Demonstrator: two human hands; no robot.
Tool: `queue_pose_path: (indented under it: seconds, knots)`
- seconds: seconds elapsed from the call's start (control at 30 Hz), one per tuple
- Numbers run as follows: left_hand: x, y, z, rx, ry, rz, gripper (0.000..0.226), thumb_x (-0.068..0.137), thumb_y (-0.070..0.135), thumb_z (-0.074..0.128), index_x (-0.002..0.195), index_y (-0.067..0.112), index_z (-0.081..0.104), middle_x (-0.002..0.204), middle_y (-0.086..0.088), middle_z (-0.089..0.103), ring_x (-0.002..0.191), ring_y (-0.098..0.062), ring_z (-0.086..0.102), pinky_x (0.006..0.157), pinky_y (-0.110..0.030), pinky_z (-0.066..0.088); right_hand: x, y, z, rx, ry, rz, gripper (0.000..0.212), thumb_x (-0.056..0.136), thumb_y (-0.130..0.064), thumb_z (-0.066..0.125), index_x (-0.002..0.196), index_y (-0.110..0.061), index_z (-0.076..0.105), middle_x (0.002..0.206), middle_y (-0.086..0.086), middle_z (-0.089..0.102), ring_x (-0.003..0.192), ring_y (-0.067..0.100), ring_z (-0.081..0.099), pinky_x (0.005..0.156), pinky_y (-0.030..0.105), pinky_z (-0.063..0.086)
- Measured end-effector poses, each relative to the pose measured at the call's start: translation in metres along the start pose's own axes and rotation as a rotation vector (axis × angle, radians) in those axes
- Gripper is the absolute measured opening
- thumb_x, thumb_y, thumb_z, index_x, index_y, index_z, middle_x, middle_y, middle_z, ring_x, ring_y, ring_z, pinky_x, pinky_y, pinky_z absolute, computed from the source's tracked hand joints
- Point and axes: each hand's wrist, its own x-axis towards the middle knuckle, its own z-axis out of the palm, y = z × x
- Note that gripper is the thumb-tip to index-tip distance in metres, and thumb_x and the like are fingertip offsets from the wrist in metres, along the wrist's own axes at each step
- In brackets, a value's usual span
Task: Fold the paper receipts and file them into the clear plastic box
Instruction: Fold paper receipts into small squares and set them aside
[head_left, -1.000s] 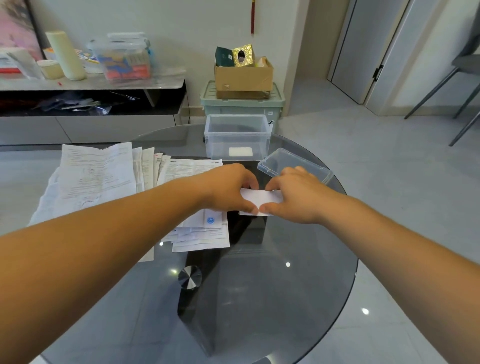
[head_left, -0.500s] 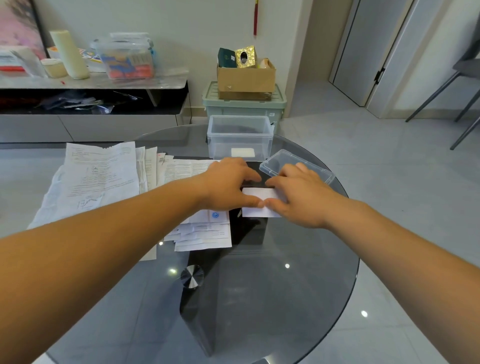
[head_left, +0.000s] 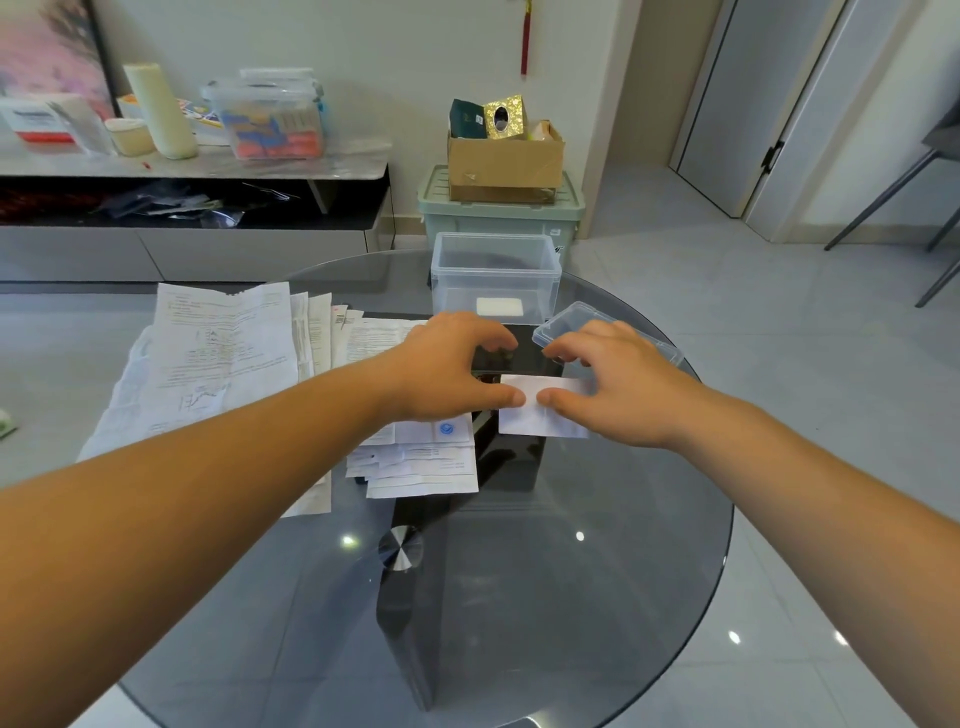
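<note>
Our left hand (head_left: 457, 371) and right hand (head_left: 621, 387) meet just above the middle of the frame, thumb tips nearly touching on a small folded receipt (head_left: 545, 421). Both thumbs press it flat against the glass table (head_left: 519, 597). The other fingers arch up and spread, gripping nothing, so neither hand closes around the paper. We judge that this press is meant to sharpen the crease, so the slip lies compact and does not spring open.

Left of the hands, the unfolded receipts (head_left: 223, 353) lie fanned in a loose pile near our left hand, probably as the supply to work through.

Directly above the hands in the frame stands the clear plastic box (head_left: 545, 291), open at the top. One small folded slip (head_left: 500, 306) lies flat on its bottom, and we see nothing else inside. Its lid (head_left: 569, 322) lies upturned to the box's lower right, partly behind our right fingers, likely set aside to leave the opening free. By that single slip, we judge the filing has barely begun.
</note>
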Motion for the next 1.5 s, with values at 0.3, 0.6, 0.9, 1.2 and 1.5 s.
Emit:
queue_pose_path:
  seconds: [0.3, 0.6, 0.9, 1.2, 1.5]
  knots:
    - [-0.020, -0.014, -0.015, -0.077, 0.103, -0.066, 0.042, 0.091, 0.049, 0.065, 0.127, 0.029, 0.058, 0.132, 0.008, 0.057, 0.117, -0.006, 0.050, 0.094, -0.026, 0.042, 0.001, -0.003, -0.001, -0.011, 0.027, -0.030, 0.050, 0.091, -0.050, 0.063, 0.136, -0.029, 0.055, 0.132, -0.004, 0.053, 0.124, 0.017, 0.043, 0.107, 0.041, 0.037]
    - [-0.094, -0.060, -0.040, 0.220, 0.009, -0.116, 0.043, 0.086, 0.054, 0.069, 0.124, 0.039, 0.058, 0.133, 0.019, 0.054, 0.114, -0.003, 0.049, 0.100, -0.024, 0.041, -0.014, -0.051, -0.001, 0.034, 0.189, -0.199, 0.031, 0.089, -0.049, 0.065, 0.111, -0.027, 0.068, 0.106, -0.010, 0.062, 0.104, 0.014, 0.048, 0.096, 0.036, 0.041]
    - [-0.109, -0.065, -0.035, 0.381, 0.030, -0.064, 0.044, 0.089, 0.047, 0.069, 0.131, 0.036, 0.061, 0.135, 0.016, 0.061, 0.120, -0.009, 0.057, 0.104, -0.029, 0.046, -0.024, -0.096, 0.043, -0.069, 0.057, -0.229, 0.047, 0.094, -0.054, 0.055, 0.135, -0.031, 0.055, 0.138, -0.014, 0.055, 0.130, 0.014, 0.036, 0.108, 0.036, 0.026]
    - [-0.109, -0.070, -0.038, 0.319, 0.083, -0.052, 0.030, 0.097, 0.038, 0.061, 0.125, 0.030, 0.068, 0.129, 0.012, 0.066, 0.114, -0.013, 0.062, 0.100, -0.029, 0.048, -0.018, -0.100, 0.046, -0.080, 0.055, -0.198, 0.041, 0.095, -0.054, 0.054, 0.130, -0.032, 0.058, 0.129, -0.014, 0.060, 0.123, 0.011, 0.044, 0.103, 0.035, 0.027]
    - [-0.113, -0.060, -0.036, 0.350, 0.352, 0.108, 0.011, 0.093, 0.024, 0.066, 0.102, 0.023, 0.073, 0.102, 0.007, 0.073, 0.089, -0.016, 0.067, 0.075, -0.031, 0.056, -0.018, -0.101, 0.037, -0.036, 0.119, -0.187, 0.040, 0.096, -0.051, 0.056, 0.130, -0.030, 0.059, 0.129, -0.012, 0.061, 0.122, 0.013, 0.046, 0.103, 0.034, 0.029]
